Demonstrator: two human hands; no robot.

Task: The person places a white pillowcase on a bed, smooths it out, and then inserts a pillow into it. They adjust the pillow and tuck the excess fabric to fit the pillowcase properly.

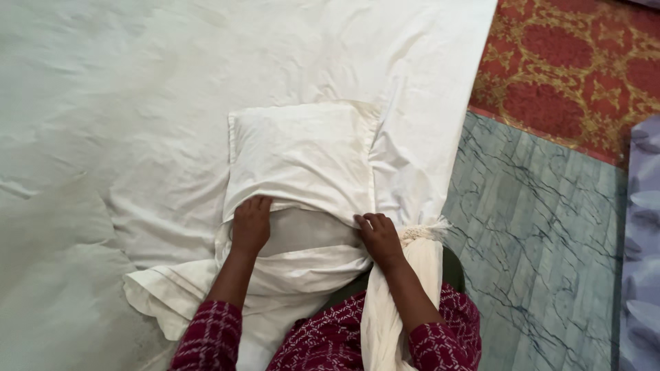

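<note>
Both hands at pillow's near edge

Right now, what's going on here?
A person in red patterned sleeves is working a white pillowcase over a pillow on a white bedsheet. The left hand and right hand each grip the case's open edge, fingers curled over it. Most of the pillow is covered; a greyish strip shows between the hands. A white fringed cloth drapes over the right forearm.

The pillow lies on the bed sheet, its near end inside the pillowcase; both hands rest there, apparently on its opening; the floor lies right
</note>
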